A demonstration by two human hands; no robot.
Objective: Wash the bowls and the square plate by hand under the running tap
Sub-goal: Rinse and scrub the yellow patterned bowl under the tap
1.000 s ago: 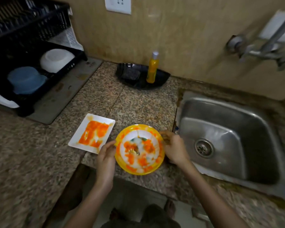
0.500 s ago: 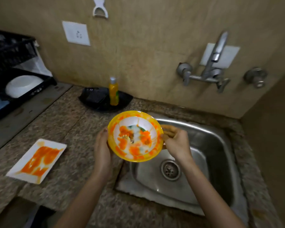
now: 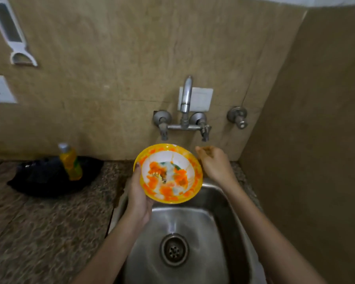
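Note:
A yellow-rimmed white bowl (image 3: 169,173) smeared with orange and green food is held tilted above the back of the steel sink (image 3: 213,206). My left hand (image 3: 138,196) grips its left rim and underside. My right hand (image 3: 214,162) is off the bowl, raised just to its right, below the right handle of the wall tap (image 3: 186,111), fingers loosely curled and holding nothing. No water runs from the spout. The square plate is out of view.
A yellow dish-soap bottle (image 3: 70,161) stands on a black tray (image 3: 39,181) on the granite counter (image 3: 39,232) left of the sink. The drain (image 3: 174,250) lies below the bowl. A side wall closes in on the right.
The bowl moved from the counter to over the sink. My right hand let go of its rim and rose toward the tap. The view swung right, so the plate and rack left the frame.

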